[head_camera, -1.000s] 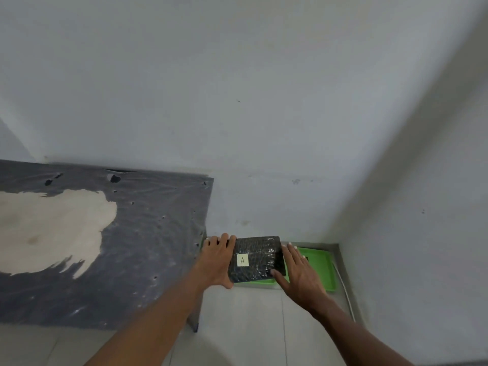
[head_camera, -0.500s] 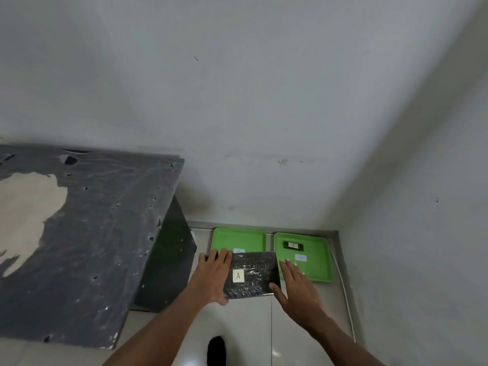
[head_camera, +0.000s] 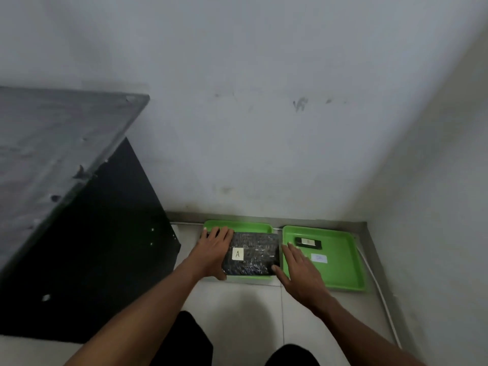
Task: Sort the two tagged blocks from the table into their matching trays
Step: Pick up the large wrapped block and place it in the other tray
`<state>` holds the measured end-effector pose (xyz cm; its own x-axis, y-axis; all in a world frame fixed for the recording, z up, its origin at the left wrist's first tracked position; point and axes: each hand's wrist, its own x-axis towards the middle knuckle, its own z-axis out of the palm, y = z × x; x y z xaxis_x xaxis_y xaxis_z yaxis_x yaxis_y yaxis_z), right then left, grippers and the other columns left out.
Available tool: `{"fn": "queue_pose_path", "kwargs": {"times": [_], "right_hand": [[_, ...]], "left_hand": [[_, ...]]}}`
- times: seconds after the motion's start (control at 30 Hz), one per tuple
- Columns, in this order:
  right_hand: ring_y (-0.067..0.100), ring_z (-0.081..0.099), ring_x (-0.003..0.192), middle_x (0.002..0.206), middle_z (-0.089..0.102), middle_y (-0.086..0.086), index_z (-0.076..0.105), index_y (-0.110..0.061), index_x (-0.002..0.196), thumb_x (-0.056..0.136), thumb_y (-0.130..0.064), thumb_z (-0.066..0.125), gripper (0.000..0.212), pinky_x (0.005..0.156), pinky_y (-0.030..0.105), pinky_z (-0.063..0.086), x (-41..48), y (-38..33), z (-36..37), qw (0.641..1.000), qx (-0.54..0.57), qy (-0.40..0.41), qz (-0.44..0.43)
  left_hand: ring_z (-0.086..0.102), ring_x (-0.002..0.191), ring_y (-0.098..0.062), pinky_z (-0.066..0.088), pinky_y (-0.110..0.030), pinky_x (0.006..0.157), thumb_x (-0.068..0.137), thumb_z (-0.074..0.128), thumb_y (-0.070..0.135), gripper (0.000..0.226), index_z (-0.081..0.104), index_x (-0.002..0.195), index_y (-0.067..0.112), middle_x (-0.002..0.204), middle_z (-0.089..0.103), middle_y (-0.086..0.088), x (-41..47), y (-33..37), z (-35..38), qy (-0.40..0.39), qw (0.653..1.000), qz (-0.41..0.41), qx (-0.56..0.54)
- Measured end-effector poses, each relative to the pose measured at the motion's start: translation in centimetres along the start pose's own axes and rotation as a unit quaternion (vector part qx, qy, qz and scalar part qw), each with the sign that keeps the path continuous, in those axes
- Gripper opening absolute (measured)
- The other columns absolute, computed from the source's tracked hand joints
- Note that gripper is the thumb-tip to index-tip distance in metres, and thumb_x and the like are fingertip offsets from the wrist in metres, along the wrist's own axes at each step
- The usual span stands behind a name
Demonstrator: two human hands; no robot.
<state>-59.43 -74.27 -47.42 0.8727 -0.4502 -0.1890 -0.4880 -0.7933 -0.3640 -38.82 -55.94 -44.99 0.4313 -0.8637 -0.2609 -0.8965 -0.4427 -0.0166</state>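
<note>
A black wrapped block with a white tag marked A (head_camera: 252, 253) lies over the left green tray (head_camera: 237, 226) on the floor. My left hand (head_camera: 214, 249) grips its left side, fingers spread along the edge. My right hand (head_camera: 298, 268) presses its right side with the thumb at the lower right corner and the fingers stretched out over the right green tray (head_camera: 343, 276). In that right tray lie a small black tagged block (head_camera: 308, 242) and a white label (head_camera: 319, 258). Whether the big block rests fully on the tray floor I cannot tell.
A dark grey table (head_camera: 52, 154) with a black side panel (head_camera: 105, 247) stands at the left. Both trays sit in a corner against the white walls (head_camera: 264, 128). A white cable (head_camera: 380, 294) runs along the right wall. Pale floor tiles lie in front, and my dark-clad knees show at the bottom edge.
Both hands carried the A block from table height down to the left green tray on the floor. The view dropped and closed in on the trays.
</note>
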Motion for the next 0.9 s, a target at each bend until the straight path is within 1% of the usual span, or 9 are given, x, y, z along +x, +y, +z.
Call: {"fn": "queue_pose_path", "kwargs": {"times": [0.2, 0.37, 0.53, 0.7, 0.8, 0.9], "right_hand": [[0.024, 0.018, 0.151, 0.164, 0.016, 0.006, 0.012, -0.02, 0.155, 0.094, -0.069, 0.03, 0.08, 0.122, 0.042, 0.022, 5.3, 3.3, 10.3, 0.999, -0.014, 0.018, -0.026], [0.025, 0.02, 0.15, 0.165, 0.015, 0.007, 0.011, -0.02, 0.155, 0.092, -0.072, 0.028, 0.083, 0.121, 0.043, 0.025, 7.4, 4.8, 14.5, 0.999, -0.019, 0.017, -0.03], [0.024, 0.019, 0.15, 0.165, 0.013, 0.006, 0.004, -0.02, 0.155, 0.09, -0.076, 0.027, 0.089, 0.12, 0.041, 0.025, 9.8, 5.5, 16.8, 1.0, -0.013, -0.012, -0.024], [0.023, 0.018, 0.15, 0.166, 0.01, 0.006, 0.003, -0.018, 0.155, 0.09, -0.074, 0.033, 0.091, 0.121, 0.04, 0.026, 13.5, 6.4, 19.9, 0.999, 0.018, -0.046, -0.006], [0.023, 0.017, 0.151, 0.166, 0.008, 0.007, 0.0, -0.018, 0.155, 0.089, -0.075, 0.033, 0.093, 0.121, 0.04, 0.026, 15.5, 7.2, 22.8, 0.997, 0.026, -0.071, 0.0], [0.023, 0.017, 0.151, 0.166, 0.002, 0.008, -0.003, -0.018, 0.156, 0.089, -0.075, 0.035, 0.096, 0.119, 0.038, 0.029, 17.2, 8.2, 25.7, 0.994, 0.045, -0.102, 0.02]], "left_hand": [[0.036, 0.132, -0.029, 0.03, -0.053, 0.115, 0.055, 0.085, 0.059, 0.127, 0.022, 0.153, 0.007, 0.147, 0.034, -0.007, 5.6, -1.7, 9.8, 0.025, 0.999, -0.012, 0.025], [0.037, 0.129, -0.029, 0.031, -0.052, 0.116, 0.053, 0.084, 0.06, 0.128, 0.023, 0.152, 0.008, 0.145, 0.034, -0.007, 7.5, -3.0, 13.9, 0.039, 0.999, -0.004, 0.035], [0.034, 0.134, -0.029, 0.027, -0.053, 0.118, 0.054, 0.084, 0.062, 0.131, 0.02, 0.154, 0.008, 0.149, 0.032, -0.008, 10.1, -5.2, 16.0, 0.027, 1.0, -0.011, 0.01], [0.031, 0.14, -0.027, 0.022, -0.051, 0.121, 0.054, 0.085, 0.063, 0.137, 0.014, 0.157, 0.008, 0.154, 0.029, -0.007, 15.0, -8.2, 19.1, 0.004, 0.999, -0.013, -0.03], [0.025, 0.147, -0.029, 0.017, -0.055, 0.123, 0.056, 0.087, 0.059, 0.139, 0.008, 0.159, 0.007, 0.16, 0.023, -0.008, 18.6, -10.0, 21.2, -0.024, 0.999, -0.009, -0.045], [0.021, 0.15, -0.03, 0.014, -0.058, 0.123, 0.059, 0.087, 0.055, 0.137, 0.006, 0.16, 0.008, 0.162, 0.02, -0.01, 22.0, -11.5, 22.9, -0.041, 0.998, -0.015, -0.044]]}}
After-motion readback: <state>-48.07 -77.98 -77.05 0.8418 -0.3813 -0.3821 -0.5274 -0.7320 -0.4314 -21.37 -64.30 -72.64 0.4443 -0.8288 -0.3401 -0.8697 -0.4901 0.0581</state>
